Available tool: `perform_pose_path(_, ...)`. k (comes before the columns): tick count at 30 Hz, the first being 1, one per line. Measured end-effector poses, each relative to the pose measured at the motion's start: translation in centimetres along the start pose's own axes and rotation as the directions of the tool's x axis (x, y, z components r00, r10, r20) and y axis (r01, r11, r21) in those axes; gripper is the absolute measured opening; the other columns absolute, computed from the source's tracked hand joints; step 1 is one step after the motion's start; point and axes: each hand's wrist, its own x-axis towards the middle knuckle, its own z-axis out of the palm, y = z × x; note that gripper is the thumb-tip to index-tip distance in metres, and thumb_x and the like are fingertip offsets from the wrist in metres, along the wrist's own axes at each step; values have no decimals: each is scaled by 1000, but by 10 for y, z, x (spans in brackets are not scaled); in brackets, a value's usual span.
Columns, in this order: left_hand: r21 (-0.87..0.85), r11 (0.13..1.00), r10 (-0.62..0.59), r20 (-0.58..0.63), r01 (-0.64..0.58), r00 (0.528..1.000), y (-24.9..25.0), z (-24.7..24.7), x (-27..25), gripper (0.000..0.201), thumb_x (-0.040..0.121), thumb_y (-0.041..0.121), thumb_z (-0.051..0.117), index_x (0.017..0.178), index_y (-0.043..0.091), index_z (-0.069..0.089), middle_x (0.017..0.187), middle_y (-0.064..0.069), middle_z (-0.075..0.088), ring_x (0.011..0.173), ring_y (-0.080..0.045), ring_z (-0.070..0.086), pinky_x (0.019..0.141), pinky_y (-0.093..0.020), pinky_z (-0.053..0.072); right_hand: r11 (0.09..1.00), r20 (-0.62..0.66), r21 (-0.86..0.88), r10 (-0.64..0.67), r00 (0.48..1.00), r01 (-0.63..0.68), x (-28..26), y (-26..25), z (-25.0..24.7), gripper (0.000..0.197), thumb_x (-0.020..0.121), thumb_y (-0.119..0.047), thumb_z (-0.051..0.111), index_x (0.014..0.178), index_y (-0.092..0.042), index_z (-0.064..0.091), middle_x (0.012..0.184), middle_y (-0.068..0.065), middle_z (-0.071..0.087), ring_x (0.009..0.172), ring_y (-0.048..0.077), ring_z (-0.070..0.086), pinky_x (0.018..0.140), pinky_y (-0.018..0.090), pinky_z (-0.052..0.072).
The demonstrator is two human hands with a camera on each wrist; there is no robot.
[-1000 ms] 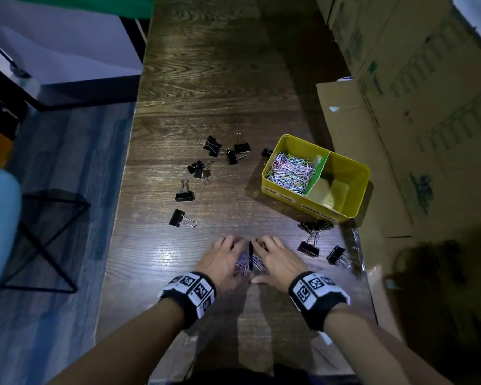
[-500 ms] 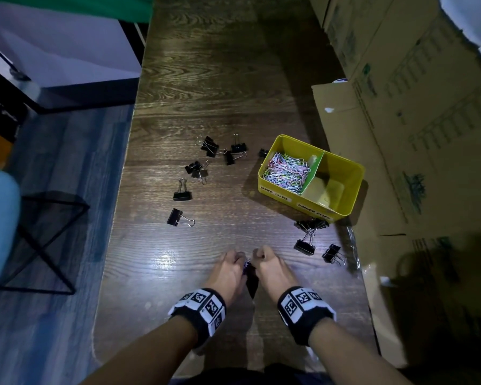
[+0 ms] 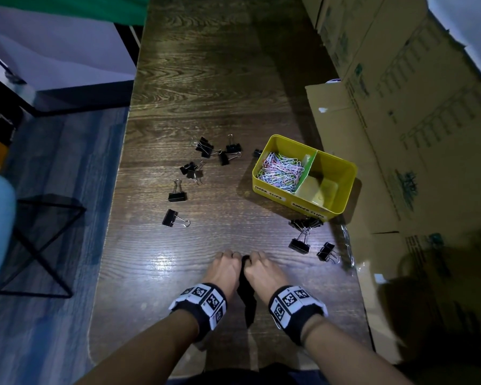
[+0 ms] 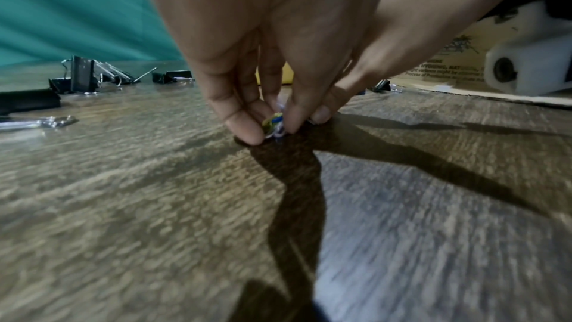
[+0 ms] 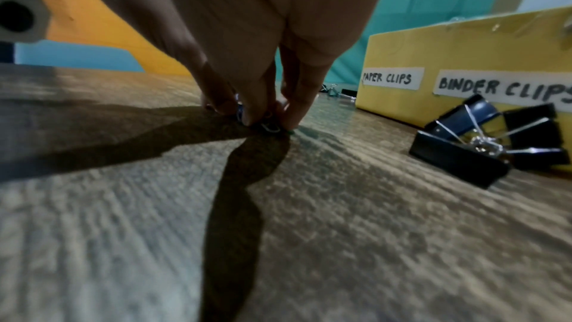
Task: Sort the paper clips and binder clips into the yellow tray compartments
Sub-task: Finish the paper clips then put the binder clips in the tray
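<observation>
Dark wood table [image 3: 220,79]: left hand [image 3: 225,269] and right hand [image 3: 263,272], knuckles touching, each pinching loose paper clips [image 4: 274,125] against it. Yellow tray [image 3: 342,190] beyond, paper-clip heap [image 3: 279,172] in its left compartment; black binder clips [image 3: 303,234] scattered around it.

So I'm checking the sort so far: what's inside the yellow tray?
The yellow tray holds colored paper clips in its left compartment. The right compartment, labeled for binder clips, shows only bare yellow floor. The heap hides whatever lies beneath it.
</observation>
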Motion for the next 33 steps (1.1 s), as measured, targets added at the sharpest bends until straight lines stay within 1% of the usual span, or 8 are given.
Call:
perform_pose_path(14,52,998,29,103,-35,994,-12,2,1,39,90,13,46,128,7,42,126,-14,52,117,-31,49,94,-35,40,986,64,-83,-139,988,144,6,0,-13,29,91,6,36,111,9,57,112,25,61,105,37,58,85,46,46)
perform_pose_path(17,-12,1000,-17,106,19,994,-18,-3,7,35,90,15,48,125,8,48,119,-14,58,109,-30,55,90,-35,45,999,86,12,-46,995,45,12,5,-10,27,91,3,41,108,5,62,106,23,63,101,36,61,82,44,50)
perform_pose_path(21,-355,924,-149,-1,139,989,-33,-8,9,16,80,20,60,94,15,64,86,-9,67,81,-24,63,71,-28,51,897,67,378,218,974,-227,13,24,-6,22,93,-16,52,99,-5,69,93,16,67,80,26,64,68,31,52)
perform_pose_path(22,-523,836,-198,-8,164,980,-38,-6,10,10,76,17,66,86,15,65,74,-6,66,68,-20,62,62,-25,50,828,37,502,269,962,-251,12,30,-5,20,90,-21,58,95,-8,72,88,12,69,75,23,63,66,30,53)
perform_pose_path(24,-863,460,-265,91,208,960,-47,-3,12,14,75,-2,65,84,7,63,56,-4,59,44,-12,54,45,-21,45,650,2,719,354,935,-247,10,44,-1,16,84,-21,67,96,-12,74,88,5,73,77,17,66,72,30,55)
perform_pose_path(27,-979,-55,-281,202,194,938,-57,-7,11,20,80,-17,49,87,-4,62,57,-11,56,38,-13,49,38,-21,43,421,42,885,351,935,-198,9,55,3,25,81,-13,72,105,-8,71,87,-3,70,73,6,65,75,24,52)
perform_pose_path(30,-933,-294,-193,272,208,943,-60,-12,8,26,82,-15,35,78,-5,59,58,-13,51,42,-17,50,40,-21,42,217,56,968,313,948,-128,9,57,2,20,85,-1,62,104,0,69,74,-5,67,52,0,57,60,19,50)
perform_pose_path(33,-879,-372,-94,356,299,930,-59,-13,6,23,71,-4,30,71,1,53,59,-10,49,45,-18,48,42,-21,39,23,100,993,298,949,-112,10,55,-4,21,93,4,45,88,0,65,73,5,58,58,12,53,47,20,45)
